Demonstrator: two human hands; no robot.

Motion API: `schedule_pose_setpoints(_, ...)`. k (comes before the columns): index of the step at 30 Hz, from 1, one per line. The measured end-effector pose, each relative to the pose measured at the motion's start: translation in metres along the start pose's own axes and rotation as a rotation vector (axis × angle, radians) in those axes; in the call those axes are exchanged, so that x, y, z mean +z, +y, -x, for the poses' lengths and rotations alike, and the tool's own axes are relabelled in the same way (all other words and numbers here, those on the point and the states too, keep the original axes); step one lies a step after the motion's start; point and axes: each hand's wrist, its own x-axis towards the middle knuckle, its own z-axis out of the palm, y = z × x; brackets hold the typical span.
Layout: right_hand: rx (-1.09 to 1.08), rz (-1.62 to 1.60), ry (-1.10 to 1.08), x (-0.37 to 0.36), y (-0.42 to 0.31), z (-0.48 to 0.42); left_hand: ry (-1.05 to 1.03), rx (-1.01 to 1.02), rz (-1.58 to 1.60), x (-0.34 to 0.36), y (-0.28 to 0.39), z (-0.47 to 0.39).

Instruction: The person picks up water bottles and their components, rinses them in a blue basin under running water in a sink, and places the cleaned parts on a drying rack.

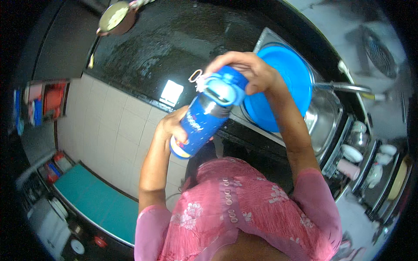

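A blue printed water bottle (205, 122) is held tilted in front of my body, its lid end up and to the right. My left hand (176, 127) wraps round its lower part. My right hand (243, 70) grips the blue lid (225, 86) at the top, with the fingers curled over its far side. A small loop (196, 75) hangs beside the lid. Past my right forearm, a large blue plastic basin (294, 75) sits over the steel sink. Whether the lid is loose on the bottle, I cannot tell.
The wet black countertop (156, 49) runs ahead, with a pot (125, 24) of pale food at the far left. A metal faucet (349, 87) reaches over the sink (323, 120). Dish racks with cups (348, 169) stand at right; a teal-topped surface (94, 202) lies lower left.
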Motion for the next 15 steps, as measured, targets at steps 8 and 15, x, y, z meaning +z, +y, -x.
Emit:
schedule_pose_setpoints(8, -0.101, -0.138, 0.110, 0.015, 0.009, -0.012, 0.110, 0.075, 0.219, 0.005, -0.005, 0.013)
schedule_pose_setpoints(15, -0.449, 0.936, 0.194, 0.037, -0.060, -0.016, -0.098, 0.228, 0.227, 0.012, -0.016, 0.020)
